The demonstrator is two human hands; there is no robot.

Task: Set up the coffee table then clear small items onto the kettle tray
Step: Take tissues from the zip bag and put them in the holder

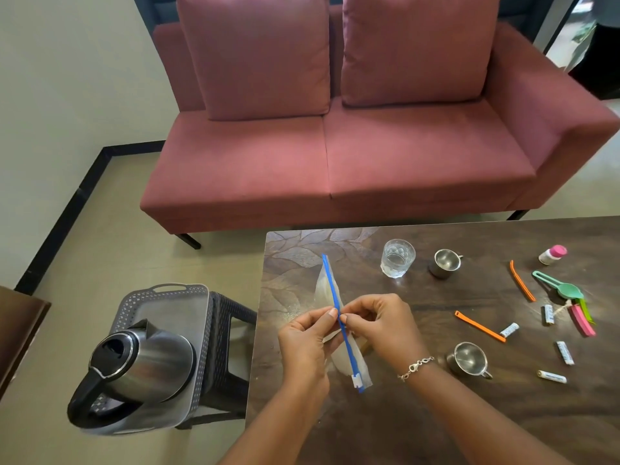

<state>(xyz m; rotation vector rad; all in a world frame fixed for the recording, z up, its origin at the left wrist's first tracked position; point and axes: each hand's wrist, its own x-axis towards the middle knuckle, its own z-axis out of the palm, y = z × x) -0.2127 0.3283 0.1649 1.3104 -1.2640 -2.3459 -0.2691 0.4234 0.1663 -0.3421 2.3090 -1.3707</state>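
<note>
Head view: both hands work over the desk (436, 417). The left hand (307, 337) and right hand (380, 325) pinch the blue seal of a clear zip bag (324, 290) from opposite sides, each grip narrowed to thumb and fingertips on the strip. The bag's white slider (357, 381) sits at the near end. The kettle (147, 360) stands on the grey tray (167, 292), on a stool (231, 313) left of the desk. Orange clips (480, 326), steel cups (468, 358) and small white tubes (552, 377) lie scattered to the right. Clearing seems barely begun; whether the seal is being parted or closed, I cannot tell. Next, the bag likely needs carrying left onto the tray, clear of the kettle
</note>
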